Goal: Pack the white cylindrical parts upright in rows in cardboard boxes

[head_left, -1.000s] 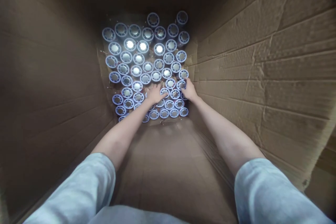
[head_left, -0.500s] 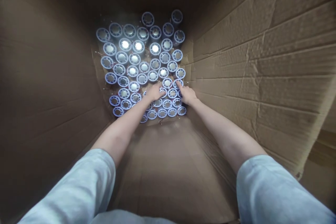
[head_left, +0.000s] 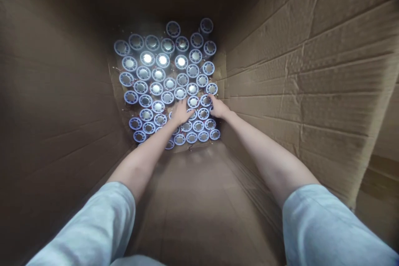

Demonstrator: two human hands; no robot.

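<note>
Bare and reaching deep down, the left hand point(head_left: 181, 113) has its thumb and fingers spread wide over a patch of upright cylinders point(head_left: 169, 83), thumb against the edge of one; the right hand point(head_left: 219, 108), thumb and forefinger parted, touches the rim of another cylinder point(head_left: 205, 100) near the right-hand side, and from where I stand I can't tell whether it grips. Around them rises a tall cardboard box point(head_left: 264, 62), its far and left walls in deep shadow, its right wall creased. Little shows of the room, only a blurred brown strip past the box's right edge. Pale blue sleeves point(head_left: 327, 224) end near the elbows.

On the box's bottom, the cylinders stand in crowded, uneven rows, ends up, many nearly touching. Two at the far edge stand well apart from each other. Every one has a pale, slotted ring around a silvery metal disc point(head_left: 180, 92), and several discs in the farther rows glare white. Smallest of all, thin wires point(head_left: 190, 148) poke out between the cylinders and along the margins.
</note>
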